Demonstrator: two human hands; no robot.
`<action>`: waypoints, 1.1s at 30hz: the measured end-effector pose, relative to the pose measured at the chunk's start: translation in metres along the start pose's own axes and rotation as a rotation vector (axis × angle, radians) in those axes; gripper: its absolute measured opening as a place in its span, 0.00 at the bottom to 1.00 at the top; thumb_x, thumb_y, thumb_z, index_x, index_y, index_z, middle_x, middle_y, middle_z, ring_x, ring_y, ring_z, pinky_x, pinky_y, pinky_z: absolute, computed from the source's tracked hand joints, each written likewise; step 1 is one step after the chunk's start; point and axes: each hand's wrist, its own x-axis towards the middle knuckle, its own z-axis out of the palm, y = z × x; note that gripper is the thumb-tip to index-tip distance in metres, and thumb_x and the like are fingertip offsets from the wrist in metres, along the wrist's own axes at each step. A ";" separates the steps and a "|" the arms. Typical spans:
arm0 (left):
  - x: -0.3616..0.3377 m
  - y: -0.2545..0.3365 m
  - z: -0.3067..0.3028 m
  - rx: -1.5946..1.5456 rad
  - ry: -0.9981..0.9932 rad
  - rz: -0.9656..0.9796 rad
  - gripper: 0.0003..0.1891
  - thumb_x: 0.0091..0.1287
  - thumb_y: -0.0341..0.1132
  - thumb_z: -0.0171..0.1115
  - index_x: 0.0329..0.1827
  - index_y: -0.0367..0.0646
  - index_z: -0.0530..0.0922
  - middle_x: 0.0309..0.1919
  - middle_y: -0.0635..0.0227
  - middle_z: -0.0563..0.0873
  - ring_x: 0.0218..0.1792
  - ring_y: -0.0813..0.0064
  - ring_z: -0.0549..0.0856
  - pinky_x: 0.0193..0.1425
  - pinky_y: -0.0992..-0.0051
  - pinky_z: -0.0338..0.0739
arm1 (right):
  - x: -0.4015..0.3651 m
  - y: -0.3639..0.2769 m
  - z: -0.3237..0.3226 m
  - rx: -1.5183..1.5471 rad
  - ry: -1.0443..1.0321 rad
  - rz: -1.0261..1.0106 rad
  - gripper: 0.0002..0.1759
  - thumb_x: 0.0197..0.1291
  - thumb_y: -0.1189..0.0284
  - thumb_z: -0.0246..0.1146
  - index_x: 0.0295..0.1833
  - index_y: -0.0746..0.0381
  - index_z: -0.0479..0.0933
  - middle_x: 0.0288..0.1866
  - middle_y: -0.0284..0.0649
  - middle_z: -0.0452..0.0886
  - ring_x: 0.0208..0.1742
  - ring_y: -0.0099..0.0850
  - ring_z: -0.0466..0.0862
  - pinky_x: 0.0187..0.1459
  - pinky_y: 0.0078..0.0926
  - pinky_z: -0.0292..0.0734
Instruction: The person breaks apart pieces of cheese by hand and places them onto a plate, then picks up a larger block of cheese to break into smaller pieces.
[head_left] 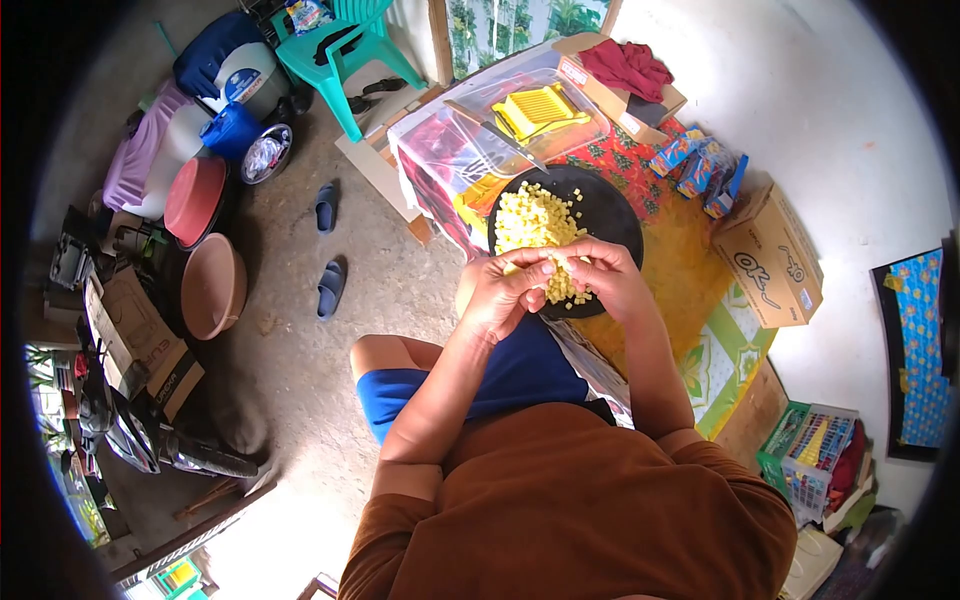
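A round black tray (pixel 612 212) rests in front of me, with a heap of small pale yellow cubes (pixel 532 215) mostly on its left side. A few cubes lie loose toward its right. Over the near part of the tray, my left hand (pixel 505 292) and my right hand (pixel 610 278) meet at the fingertips. Both are closed in a pinch. Whatever sits between the fingers is too small and too covered to name. More cubes show just below the right fingers.
Beyond the tray, a yellow slotted rack (pixel 540 112) lies on clear plastic. A cardboard box (pixel 768 258) and several blue-and-orange packs (pixel 700 165) stand to the right. On the floor at left are slippers (pixel 330 290), basins (pixel 213 287) and a green chair (pixel 335 55).
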 end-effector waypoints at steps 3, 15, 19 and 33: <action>-0.001 0.000 0.002 0.017 -0.008 0.005 0.10 0.63 0.26 0.65 0.48 0.36 0.81 0.26 0.73 0.79 0.20 0.84 0.72 0.24 0.83 0.67 | -0.002 -0.003 0.002 0.017 -0.003 -0.009 0.09 0.63 0.75 0.64 0.48 0.64 0.82 0.33 0.28 0.80 0.28 0.14 0.72 0.30 0.14 0.67; -0.004 -0.002 0.010 0.011 -0.008 -0.030 0.09 0.63 0.26 0.65 0.46 0.36 0.81 0.23 0.71 0.78 0.19 0.84 0.71 0.22 0.81 0.68 | -0.006 0.005 0.003 0.118 0.040 0.000 0.07 0.64 0.75 0.63 0.45 0.64 0.81 0.31 0.28 0.78 0.27 0.14 0.72 0.29 0.14 0.68; -0.004 -0.002 0.010 -0.091 -0.018 -0.053 0.09 0.64 0.26 0.64 0.47 0.36 0.80 0.21 0.71 0.76 0.18 0.83 0.69 0.22 0.79 0.67 | -0.006 0.007 0.005 -0.047 0.064 -0.112 0.07 0.65 0.74 0.62 0.46 0.64 0.81 0.31 0.27 0.77 0.27 0.13 0.70 0.29 0.13 0.66; -0.009 -0.001 0.016 -0.001 -0.064 -0.012 0.08 0.62 0.25 0.66 0.44 0.35 0.81 0.24 0.72 0.78 0.20 0.83 0.71 0.22 0.80 0.68 | -0.011 0.012 0.012 -0.025 0.065 -0.206 0.07 0.67 0.73 0.60 0.47 0.63 0.79 0.36 0.29 0.79 0.29 0.13 0.71 0.30 0.13 0.66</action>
